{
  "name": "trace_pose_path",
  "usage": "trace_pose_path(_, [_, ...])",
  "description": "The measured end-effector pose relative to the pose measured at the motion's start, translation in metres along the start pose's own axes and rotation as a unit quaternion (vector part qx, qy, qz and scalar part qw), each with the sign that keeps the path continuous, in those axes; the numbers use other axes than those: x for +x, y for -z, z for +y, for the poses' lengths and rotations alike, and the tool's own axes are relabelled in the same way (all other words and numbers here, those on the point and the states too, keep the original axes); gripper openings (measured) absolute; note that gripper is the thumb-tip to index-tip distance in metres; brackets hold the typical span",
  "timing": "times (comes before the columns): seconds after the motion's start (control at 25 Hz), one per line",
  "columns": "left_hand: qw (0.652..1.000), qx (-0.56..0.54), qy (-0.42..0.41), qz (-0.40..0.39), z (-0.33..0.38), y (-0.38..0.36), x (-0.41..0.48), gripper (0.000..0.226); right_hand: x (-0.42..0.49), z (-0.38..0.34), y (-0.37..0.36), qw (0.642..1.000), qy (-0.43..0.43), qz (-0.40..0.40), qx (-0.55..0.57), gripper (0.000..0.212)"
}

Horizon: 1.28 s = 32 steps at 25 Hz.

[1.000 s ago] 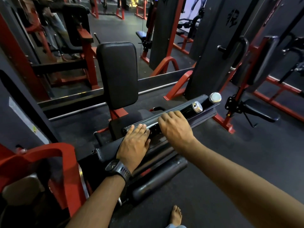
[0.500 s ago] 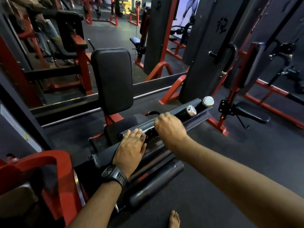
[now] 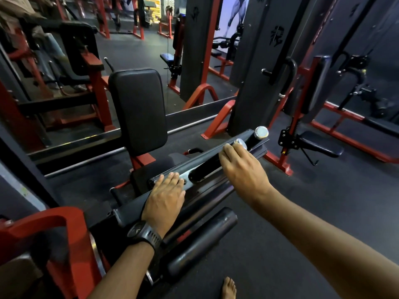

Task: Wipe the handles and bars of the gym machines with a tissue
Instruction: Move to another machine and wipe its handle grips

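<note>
**Handle wipe, leg machine**

Far end of handle [image 3: 205, 169] under right hand [image 3: 243, 169], fingers curled round it just short of the chrome cap [image 3: 241, 144]. Nearby on the bar [image 3: 200, 158]: left hand [image 3: 165, 198], flat, fingers straight and together. Handle probably rigid steel, fixed, smooth-skinned; best taken with a firm wrap and slid lengthwise. No tissue visible; possibly under right palm, cannot tell. Right fingertips hidden behind handle. Machine base cut off at left.

The right hand [image 3: 244, 169] has slid along the black handle [image 3: 205, 169] toward the far end, and its fingers now reach the chrome end cap [image 3: 241, 144]. A stretch of the grip that the hand covered a second ago now lies bare behind it.
</note>
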<state>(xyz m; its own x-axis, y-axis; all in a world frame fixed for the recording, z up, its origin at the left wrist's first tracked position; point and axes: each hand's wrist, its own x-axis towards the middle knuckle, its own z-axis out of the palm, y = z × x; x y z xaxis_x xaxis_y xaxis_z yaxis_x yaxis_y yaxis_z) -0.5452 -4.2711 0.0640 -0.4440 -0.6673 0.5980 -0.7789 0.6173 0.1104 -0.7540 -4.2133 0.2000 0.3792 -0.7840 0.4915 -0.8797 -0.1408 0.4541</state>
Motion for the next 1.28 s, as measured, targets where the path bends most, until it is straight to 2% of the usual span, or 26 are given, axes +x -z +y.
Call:
trace_pose_path(0.08, [1.000, 0.001, -0.004, -0.001, -0.001, -0.001, -0.002, 0.036, -0.024, -0.005, -0.009, 0.994, -0.059, 0.052, 0.080, 0.030])
trace_pose_path(0.12, [1.000, 0.001, -0.003, -0.003, -0.001, 0.000, -0.002, 0.036, -0.033, -0.012, -0.013, 0.972, -0.142, 0.078, 0.168, 0.030])
trace_pose_path(0.16, [1.000, 0.004, -0.001, -0.003, 0.000, 0.000, -0.002, 0.037, -0.040, -0.023, -0.015, 0.922, -0.247, 0.111, 0.276, 0.028])
trace_pose_path(0.2, [1.000, 0.005, -0.001, -0.001, 0.001, 0.001, -0.001, 0.036, -0.041, -0.036, -0.015, 0.841, -0.358, 0.150, 0.377, 0.024])
trace_pose_path(0.24, [1.000, 0.004, -0.002, 0.002, 0.002, 0.001, -0.001, 0.036, -0.034, -0.048, -0.016, 0.728, -0.468, 0.185, 0.466, 0.019])
trace_pose_path(0.28, [1.000, 0.003, -0.003, 0.001, 0.002, 0.003, 0.000, 0.040, -0.022, -0.057, -0.017, 0.600, -0.564, 0.211, 0.526, 0.016])
trace_pose_path(0.32, [1.000, 0.003, -0.005, 0.000, 0.002, 0.003, 0.001, 0.045, -0.006, -0.063, -0.017, 0.486, -0.628, 0.224, 0.565, 0.014])
trace_pose_path(0.36, [1.000, 0.000, -0.006, -0.002, 0.001, 0.004, 0.001, 0.048, 0.005, -0.065, -0.020, 0.416, -0.659, 0.231, 0.582, 0.015])
trace_pose_path(0.4, [1.000, -0.001, -0.008, -0.002, 0.001, 0.004, 0.000, 0.048, 0.014, -0.066, -0.024, 0.384, -0.672, 0.236, 0.588, 0.017])
trace_pose_path(0.44, [1.000, 0.000, -0.006, -0.009, 0.002, 0.005, -0.001, 0.048, 0.018, -0.067, -0.027, 0.380, -0.675, 0.238, 0.586, 0.018])
trace_pose_path(0.52, [1.000, 0.006, -0.006, -0.024, 0.003, 0.006, -0.005, 0.041, 0.017, -0.074, -0.035, 0.404, -0.669, 0.217, 0.584, 0.013])
trace_pose_path(0.6, [0.999, 0.007, -0.004, -0.034, 0.003, 0.008, -0.007, 0.035, 0.009, -0.089, -0.047, 0.453, -0.667, 0.139, 0.575, 0.007])
trace_pose_path(0.72, [0.998, -0.017, 0.026, -0.061, 0.007, 0.011, -0.008, 0.048, 0.000, -0.106, -0.059, 0.531, -0.634, 0.024, 0.562, 0.014])
trace_pose_path(0.84, [0.994, -0.048, 0.062, -0.075, 0.015, 0.015, -0.013, 0.048, -0.012, -0.100, -0.064, 0.599, -0.575, -0.017, 0.558, 0.013])
trace_pose_path(0.92, [0.993, -0.057, 0.067, -0.074, 0.023, 0.016, -0.017, 0.044, -0.025, -0.089, -0.065, 0.632, -0.534, -0.028, 0.561, 0.009])
trace_pose_path(1.0, [0.992, -0.070, 0.072, -0.075, 0.036, 0.017, -0.020, 0.040, -0.041, -0.079, -0.070, 0.640, -0.515, -0.016, 0.570, 0.008])
trace_pose_path(1.08, [0.991, -0.078, 0.071, -0.083, 0.053, 0.015, -0.020, 0.038, -0.060, -0.064, -0.077, 0.630, -0.521, -0.005, 0.576, 0.010])
trace_pose_path(1.28, [0.987, -0.085, 0.052, -0.129, 0.125, -0.003, -0.004, 0.049, -0.119, 0.009, -0.089, 0.604, -0.542, -0.024, 0.584, 0.008])
